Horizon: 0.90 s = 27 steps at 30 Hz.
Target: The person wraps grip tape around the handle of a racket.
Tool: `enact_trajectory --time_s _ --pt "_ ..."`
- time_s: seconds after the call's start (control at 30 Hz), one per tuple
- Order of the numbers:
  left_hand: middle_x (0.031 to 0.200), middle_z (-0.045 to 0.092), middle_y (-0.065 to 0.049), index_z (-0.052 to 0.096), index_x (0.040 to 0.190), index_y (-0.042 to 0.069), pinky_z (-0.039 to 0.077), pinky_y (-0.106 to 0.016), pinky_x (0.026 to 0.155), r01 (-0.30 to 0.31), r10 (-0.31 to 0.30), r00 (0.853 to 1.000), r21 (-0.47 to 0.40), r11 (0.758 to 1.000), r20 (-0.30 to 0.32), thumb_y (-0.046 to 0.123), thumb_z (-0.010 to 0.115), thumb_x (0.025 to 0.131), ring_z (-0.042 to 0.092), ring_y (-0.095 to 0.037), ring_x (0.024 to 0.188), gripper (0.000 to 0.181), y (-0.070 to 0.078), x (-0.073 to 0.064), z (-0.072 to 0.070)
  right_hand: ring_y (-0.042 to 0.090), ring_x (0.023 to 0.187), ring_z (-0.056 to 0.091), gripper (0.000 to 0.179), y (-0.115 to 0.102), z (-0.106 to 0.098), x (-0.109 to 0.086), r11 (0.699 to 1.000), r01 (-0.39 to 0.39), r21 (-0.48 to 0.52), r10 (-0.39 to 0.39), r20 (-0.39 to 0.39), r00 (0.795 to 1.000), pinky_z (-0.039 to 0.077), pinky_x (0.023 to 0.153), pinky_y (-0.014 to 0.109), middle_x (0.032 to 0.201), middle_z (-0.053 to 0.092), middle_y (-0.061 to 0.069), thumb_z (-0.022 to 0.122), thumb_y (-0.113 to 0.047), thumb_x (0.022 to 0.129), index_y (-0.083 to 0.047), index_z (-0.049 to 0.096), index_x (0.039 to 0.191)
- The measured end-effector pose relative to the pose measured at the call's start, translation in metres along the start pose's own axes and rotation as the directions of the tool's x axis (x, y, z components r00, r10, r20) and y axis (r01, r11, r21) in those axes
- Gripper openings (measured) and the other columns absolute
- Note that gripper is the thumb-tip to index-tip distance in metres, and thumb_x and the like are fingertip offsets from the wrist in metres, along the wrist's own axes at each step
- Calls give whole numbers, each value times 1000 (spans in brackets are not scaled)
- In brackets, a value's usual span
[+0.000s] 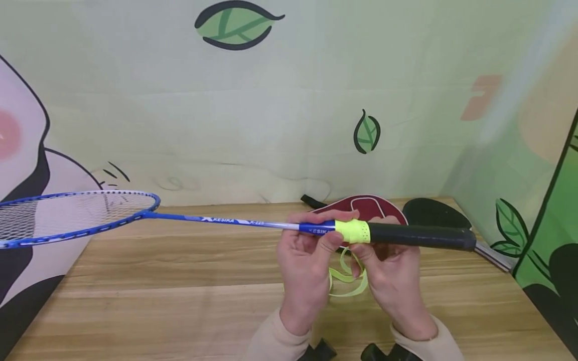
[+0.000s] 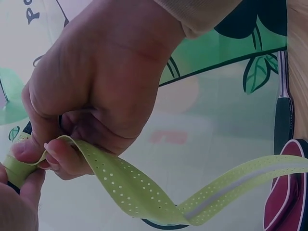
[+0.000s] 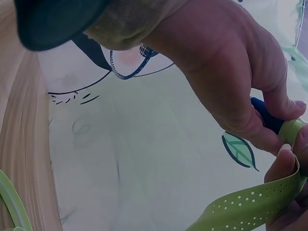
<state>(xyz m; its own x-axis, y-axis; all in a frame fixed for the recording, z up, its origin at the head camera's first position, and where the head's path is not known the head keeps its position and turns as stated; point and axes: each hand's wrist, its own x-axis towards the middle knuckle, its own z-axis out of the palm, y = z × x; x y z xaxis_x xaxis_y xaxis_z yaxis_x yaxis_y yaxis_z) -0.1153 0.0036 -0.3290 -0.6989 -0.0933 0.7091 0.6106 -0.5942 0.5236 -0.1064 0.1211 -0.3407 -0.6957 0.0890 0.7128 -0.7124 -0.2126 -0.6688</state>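
A blue badminton racket (image 1: 221, 221) is held level above the table, its strung head to the left and its black handle (image 1: 420, 236) to the right. My left hand (image 1: 304, 271) grips it at the blue cone, thumb by the yellow-green wrap. Perforated yellow-green grip tape (image 1: 352, 231) circles the top of the handle. Beneath it, my right hand (image 1: 393, 278) pinches the tape between thumb and fingers. In the left wrist view the loose length of tape (image 2: 130, 185) twists away from the right hand (image 2: 96, 82). The left hand (image 3: 231, 72) shows large in the right wrist view.
Behind the hands, a dark red case (image 1: 384, 204) with white piping lies against the wall. Beside it are a black rounded object (image 1: 435, 213) and a silver bar (image 1: 494, 255). The wooden table (image 1: 180, 301) meets printed wall sheets at the back and right.
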Motion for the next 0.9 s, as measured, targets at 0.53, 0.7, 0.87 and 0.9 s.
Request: enact_trajectory --time_s 0.53,0.7,0.87,0.9 --pt "101 68 -29 53 103 -14 59 -32 78 72 -57 989 110 991 -134 6 70 88 69 -29 94 30 4 -1 0 16 49 56 25 2 2 -2 993 24 -112 -26 -22 999 50 44 23 79 65 10 70 9 83 14 59 106" --pt "100 70 -25 54 102 -12 59 -32 80 98 -75 982 132 986 -173 7 73 86 69 -30 93 32 6 -1 0 18 56 58 39 1 3 -1 999 26 -42 -26 3 1000 50 45 24 99 66 15 66 14 84 16 53 121" --pt "97 69 -27 53 99 -13 59 -30 78 144 -116 967 112 983 -226 6 76 84 70 -30 90 33 7 -1 1 17 56 57 33 2 4 -1 999 40 20 -40 13 999 49 43 24 93 66 13 64 16 84 16 54 116" --pt "96 70 -26 53 98 -13 59 -29 76 160 -129 962 110 981 -242 6 76 83 70 -29 89 34 7 -1 1 17 54 57 29 1 4 -1 999 36 33 -36 11 999 49 43 25 89 66 12 64 16 84 16 55 112"
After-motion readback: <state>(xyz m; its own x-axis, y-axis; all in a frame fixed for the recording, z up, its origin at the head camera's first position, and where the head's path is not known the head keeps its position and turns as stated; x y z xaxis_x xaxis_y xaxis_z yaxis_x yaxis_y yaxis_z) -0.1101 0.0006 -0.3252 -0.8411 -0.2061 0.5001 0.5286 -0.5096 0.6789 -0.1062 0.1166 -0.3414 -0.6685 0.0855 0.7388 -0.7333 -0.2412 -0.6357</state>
